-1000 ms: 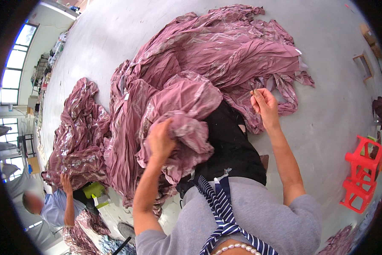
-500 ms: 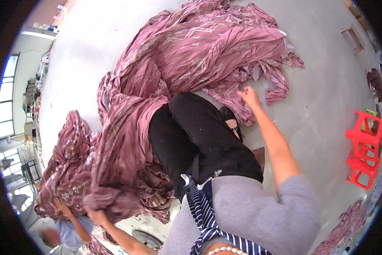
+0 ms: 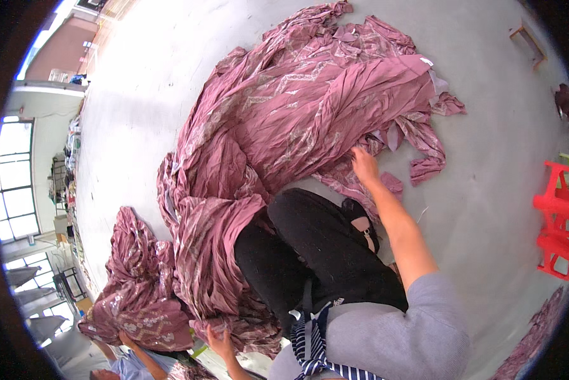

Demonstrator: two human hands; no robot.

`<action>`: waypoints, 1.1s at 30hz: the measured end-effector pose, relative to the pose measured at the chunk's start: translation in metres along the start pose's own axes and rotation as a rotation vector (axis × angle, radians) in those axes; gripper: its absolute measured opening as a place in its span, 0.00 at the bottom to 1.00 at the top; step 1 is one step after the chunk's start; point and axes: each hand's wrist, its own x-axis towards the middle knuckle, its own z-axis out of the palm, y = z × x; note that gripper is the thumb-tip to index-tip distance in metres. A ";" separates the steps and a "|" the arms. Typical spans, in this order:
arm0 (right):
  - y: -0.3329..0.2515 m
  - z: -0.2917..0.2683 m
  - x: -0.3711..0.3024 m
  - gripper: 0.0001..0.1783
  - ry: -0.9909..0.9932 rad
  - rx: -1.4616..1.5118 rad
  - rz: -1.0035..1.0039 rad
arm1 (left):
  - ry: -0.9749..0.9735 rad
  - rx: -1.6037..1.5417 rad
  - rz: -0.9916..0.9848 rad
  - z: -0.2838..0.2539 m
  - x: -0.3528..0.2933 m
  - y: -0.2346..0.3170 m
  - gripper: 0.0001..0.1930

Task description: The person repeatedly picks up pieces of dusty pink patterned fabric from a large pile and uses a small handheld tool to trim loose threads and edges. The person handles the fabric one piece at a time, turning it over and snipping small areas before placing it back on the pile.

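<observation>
A long dusty-pink patterned cloth (image 3: 284, 120) lies in heaped folds across the floor and over my legs. My right hand (image 3: 364, 166) hovers over or rests on its near right edge, fingers loosely bent and nothing visible in them; whether it touches is unclear. At lower left, my left hand (image 3: 220, 344) has its fingers apart beside the cloth bunched there. Close to it, another person's hand (image 3: 127, 340) is at a pink piece with shiny ornament (image 3: 142, 320), its fingers partly hidden by the fabric.
Red plastic stools (image 3: 558, 221) stand at the right. A small wooden frame (image 3: 529, 44) is at the far right, and more pink cloth (image 3: 531, 335) lies at lower right. Shelving and boxes (image 3: 61, 225) line the left wall beneath windows. My shoe (image 3: 362, 225) is beside the cloth.
My left hand has moved right and its fingers have come off the cloth. My right hand has shifted slightly left and down, against the cloth's edge. The whole view has tilted.
</observation>
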 end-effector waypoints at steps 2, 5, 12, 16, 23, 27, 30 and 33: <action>-0.026 -0.007 0.058 0.20 0.031 -0.047 -0.230 | 0.009 0.049 0.019 0.015 -0.006 0.027 0.32; -0.073 -0.008 0.127 0.22 -0.163 -0.232 -0.425 | -0.007 -0.063 0.020 0.024 -0.013 0.013 0.28; -0.025 -0.013 0.189 0.11 -0.282 -0.721 -0.309 | -0.192 0.023 0.064 0.044 -0.007 0.053 0.20; 0.005 -0.068 0.136 0.08 -0.370 -0.917 -0.222 | -0.137 -0.087 0.079 0.040 -0.035 0.046 0.16; 0.018 -0.142 -0.042 0.07 -0.577 -0.345 -0.167 | -0.036 -0.249 0.199 0.083 -0.002 0.132 0.13; -0.057 -0.167 -0.080 0.11 -0.690 1.028 0.671 | -0.183 -0.475 0.379 0.107 -0.020 0.237 0.11; -0.117 -0.180 -0.084 0.11 -0.532 1.375 0.698 | -0.516 -0.543 0.541 0.140 -0.046 0.282 0.11; -0.212 -0.207 -0.101 0.13 -0.546 1.343 0.508 | -0.830 -0.625 0.551 0.173 -0.077 0.334 0.26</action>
